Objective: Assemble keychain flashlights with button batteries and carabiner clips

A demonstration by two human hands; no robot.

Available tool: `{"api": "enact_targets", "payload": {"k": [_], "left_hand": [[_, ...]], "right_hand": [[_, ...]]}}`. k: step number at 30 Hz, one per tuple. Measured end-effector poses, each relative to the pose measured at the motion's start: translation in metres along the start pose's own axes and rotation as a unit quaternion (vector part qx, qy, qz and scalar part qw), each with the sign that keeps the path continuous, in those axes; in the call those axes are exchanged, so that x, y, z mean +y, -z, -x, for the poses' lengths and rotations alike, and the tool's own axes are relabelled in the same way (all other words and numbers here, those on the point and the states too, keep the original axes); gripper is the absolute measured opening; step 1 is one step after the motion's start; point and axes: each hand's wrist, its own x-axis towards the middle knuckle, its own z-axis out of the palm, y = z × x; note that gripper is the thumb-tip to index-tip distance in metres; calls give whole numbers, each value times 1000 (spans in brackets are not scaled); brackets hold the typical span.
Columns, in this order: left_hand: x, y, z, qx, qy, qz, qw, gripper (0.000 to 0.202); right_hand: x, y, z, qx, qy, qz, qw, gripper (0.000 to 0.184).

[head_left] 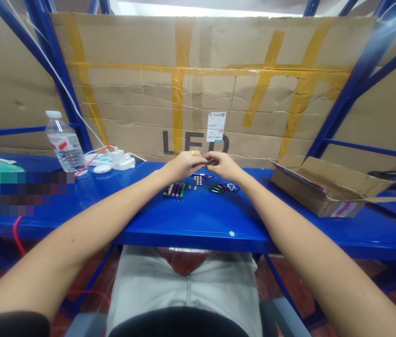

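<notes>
Fingertips of the left hand [184, 164] and right hand [222, 165] meet above the far half of the glossy blue bench [191, 220], around a small dark piece [205, 164] that is mostly hidden. Both grips look narrow, pinched on that piece, though how much of it each one holds cannot be told. Handling something this small probably calls for a light pinch: one hand steadying, the other making fine turns, and both low over the bench so that a slip drops it only a little way. The small round silvery pieces [198, 180] lie just below the hands, near a slim shiny purple tube [203, 175], and would be easy to knock. Both forearms slant inward from the lower corners, the wrists raised and the fingers curled toward each other. The row of slim coloured cylinders [174, 191] lies nearer the left hand, the cluster of green, purple and pale carabiner-like clips [224, 188] below the right.
</notes>
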Motion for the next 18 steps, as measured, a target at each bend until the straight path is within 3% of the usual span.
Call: {"api": "enact_targets", "payload": {"k": [11,18], "left_hand": [[10,6,-1,-2,43,18,999,11],[11,7,-2,-40,85,36,995,11]], "right_hand": [[-4,1,0,16,-12,2,1000,18],[-15,4,0,61,103,131,984,27]]}}
